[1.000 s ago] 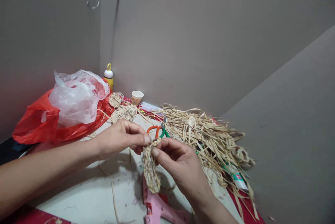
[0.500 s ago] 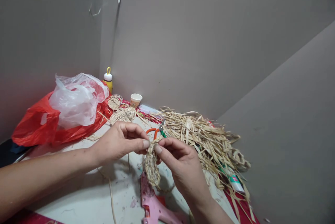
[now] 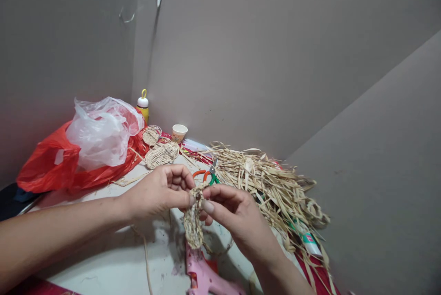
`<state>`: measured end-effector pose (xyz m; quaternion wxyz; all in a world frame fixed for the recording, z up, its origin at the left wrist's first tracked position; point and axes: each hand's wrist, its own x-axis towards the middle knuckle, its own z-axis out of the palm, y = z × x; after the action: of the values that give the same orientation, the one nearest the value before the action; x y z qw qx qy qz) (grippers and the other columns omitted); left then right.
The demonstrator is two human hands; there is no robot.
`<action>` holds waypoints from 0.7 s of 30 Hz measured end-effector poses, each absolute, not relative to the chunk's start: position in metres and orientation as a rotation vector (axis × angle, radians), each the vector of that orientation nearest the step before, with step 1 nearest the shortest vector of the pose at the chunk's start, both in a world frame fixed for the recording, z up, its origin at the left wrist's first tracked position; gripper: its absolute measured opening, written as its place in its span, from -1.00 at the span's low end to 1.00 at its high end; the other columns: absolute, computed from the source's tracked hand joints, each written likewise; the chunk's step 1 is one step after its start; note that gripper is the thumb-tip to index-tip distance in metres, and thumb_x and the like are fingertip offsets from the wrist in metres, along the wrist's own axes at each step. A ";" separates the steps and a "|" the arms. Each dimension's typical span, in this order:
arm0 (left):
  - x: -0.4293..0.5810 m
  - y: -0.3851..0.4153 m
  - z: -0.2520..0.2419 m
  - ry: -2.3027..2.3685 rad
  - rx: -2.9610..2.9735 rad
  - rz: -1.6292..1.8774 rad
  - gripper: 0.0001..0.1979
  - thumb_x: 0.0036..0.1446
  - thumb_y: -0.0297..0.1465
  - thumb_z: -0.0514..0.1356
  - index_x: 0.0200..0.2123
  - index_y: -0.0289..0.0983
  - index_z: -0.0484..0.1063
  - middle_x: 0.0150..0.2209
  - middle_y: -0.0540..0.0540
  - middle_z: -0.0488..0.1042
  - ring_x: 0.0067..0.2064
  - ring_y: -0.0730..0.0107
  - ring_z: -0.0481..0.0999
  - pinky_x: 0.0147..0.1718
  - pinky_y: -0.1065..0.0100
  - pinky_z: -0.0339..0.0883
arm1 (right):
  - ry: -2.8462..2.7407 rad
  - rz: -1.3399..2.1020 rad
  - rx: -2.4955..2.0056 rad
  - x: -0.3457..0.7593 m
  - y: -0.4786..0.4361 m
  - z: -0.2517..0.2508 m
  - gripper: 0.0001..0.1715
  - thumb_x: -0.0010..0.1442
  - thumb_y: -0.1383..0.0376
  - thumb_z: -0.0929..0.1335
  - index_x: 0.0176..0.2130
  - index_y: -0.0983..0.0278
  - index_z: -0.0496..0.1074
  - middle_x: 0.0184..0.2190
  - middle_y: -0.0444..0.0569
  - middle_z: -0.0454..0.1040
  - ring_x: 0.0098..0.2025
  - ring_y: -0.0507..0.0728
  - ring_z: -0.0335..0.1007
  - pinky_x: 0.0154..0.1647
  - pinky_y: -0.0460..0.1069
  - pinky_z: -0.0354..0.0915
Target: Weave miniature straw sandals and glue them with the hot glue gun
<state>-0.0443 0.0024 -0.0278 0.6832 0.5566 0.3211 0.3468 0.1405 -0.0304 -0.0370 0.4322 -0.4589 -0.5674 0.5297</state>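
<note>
Head view, the sole view I have.

Item: braided straw piece (image 3: 193,226), held between both hands above the white tabletop (image 3: 113,253).

Progress: the body is plaited into a narrow strip with a rounded lower end. I judge the upper edge, amid the fingertips, unfinished. A thin plaited cord (image 3: 220,252) curves out below, towards the right; whether it joins the piece I cannot tell.

Orientation: long axis near upright in my picture, upper end at the fingers, rounded end pointing down, over the pink glue gun (image 3: 206,273); touching or apart, unclear.

Left hand (image 3: 161,192): thumb and forefinger pinched on the upper part, other fingers curled.

Right hand (image 3: 237,212): thumb and forefinger nearly closed on the opposite edge.

Beyond: orange-handled snips (image 3: 206,175); dry straw heap (image 3: 265,173); woven straw oval (image 3: 161,154).
</note>
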 end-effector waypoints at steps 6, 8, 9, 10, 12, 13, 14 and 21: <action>-0.049 0.007 -0.026 0.684 1.222 0.714 -0.83 -0.14 -0.50 0.27 -0.42 -0.30 0.33 -0.55 0.10 0.36 -0.50 0.55 0.32 -0.44 0.44 0.20 | -1.439 0.770 -1.138 0.150 -0.036 -0.034 -0.81 0.13 0.20 0.46 -0.46 0.23 0.52 -0.55 -0.13 0.47 -0.50 0.02 0.35 -0.44 -0.08 0.31; -0.049 0.009 -0.026 0.678 1.224 0.702 -0.82 -0.15 -0.51 0.26 -0.40 -0.29 0.35 -0.55 0.10 0.35 -0.50 0.55 0.29 -0.47 0.45 0.19 | -1.425 0.650 -1.102 0.151 -0.037 -0.035 -0.93 0.14 0.26 0.45 -0.38 0.19 0.51 -0.48 -0.15 0.47 -0.43 0.03 0.37 -0.38 -0.08 0.32; -0.049 0.010 -0.026 0.680 1.231 0.697 -0.82 -0.15 -0.51 0.26 -0.39 -0.30 0.37 -0.54 0.10 0.35 -0.51 0.56 0.27 -0.49 0.46 0.17 | -1.424 0.618 -1.081 0.152 -0.036 -0.035 -0.97 0.15 0.28 0.45 -0.34 0.16 0.50 -0.44 -0.16 0.48 -0.40 0.03 0.38 -0.35 -0.09 0.33; -0.049 0.011 -0.027 0.687 1.239 0.697 -0.81 -0.15 -0.51 0.26 -0.37 -0.30 0.40 -0.54 0.10 0.35 -0.52 0.57 0.25 -0.52 0.47 0.14 | -1.425 0.598 -1.066 0.153 -0.035 -0.035 -0.95 0.16 0.30 0.44 -0.29 0.14 0.49 -0.41 -0.16 0.48 -0.38 0.03 0.39 -0.33 -0.09 0.33; -0.050 0.017 -0.031 0.704 1.236 0.709 -0.80 -0.15 -0.51 0.27 -0.35 -0.32 0.44 -0.56 0.11 0.33 -0.56 0.60 0.20 -0.56 0.50 0.08 | -1.411 0.573 -1.051 0.156 -0.034 -0.032 -0.83 0.18 0.28 0.42 -0.17 0.10 0.45 -0.37 -0.15 0.48 -0.37 0.04 0.39 -0.33 -0.07 0.34; -0.050 0.021 -0.035 0.708 1.216 0.719 -0.81 -0.15 -0.51 0.28 -0.35 -0.32 0.45 -0.58 0.12 0.31 -0.58 0.62 0.18 -0.58 0.51 0.05 | -1.413 0.574 -1.060 0.159 -0.033 -0.029 -0.78 0.19 0.26 0.41 -0.11 0.09 0.42 -0.36 -0.14 0.48 -0.36 0.06 0.40 -0.33 -0.06 0.34; -0.050 0.025 -0.039 0.704 1.182 0.727 -0.82 -0.14 -0.51 0.28 -0.36 -0.32 0.44 -0.60 0.13 0.30 -0.60 0.64 0.16 -0.60 0.51 0.03 | -1.440 0.584 -1.088 0.162 -0.034 -0.026 -0.77 0.21 0.24 0.40 -0.09 0.09 0.40 -0.36 -0.13 0.48 -0.36 0.07 0.40 -0.34 -0.05 0.34; -0.051 0.058 -0.068 0.671 0.998 0.799 -0.81 -0.12 -0.49 0.33 -0.38 -0.29 0.41 -0.65 0.11 0.36 -0.66 0.61 0.31 -0.69 0.56 0.13 | -2.466 0.552 -1.518 0.181 -0.069 -0.039 -0.94 0.14 0.36 0.37 -0.30 0.22 0.43 -0.38 -0.09 0.50 -0.37 0.09 0.43 -0.35 -0.07 0.33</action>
<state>-0.0512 0.0580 -0.0678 0.7506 0.4566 0.3072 0.3656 0.1814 -0.0693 -0.0395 0.0968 -0.5127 -0.8325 0.1862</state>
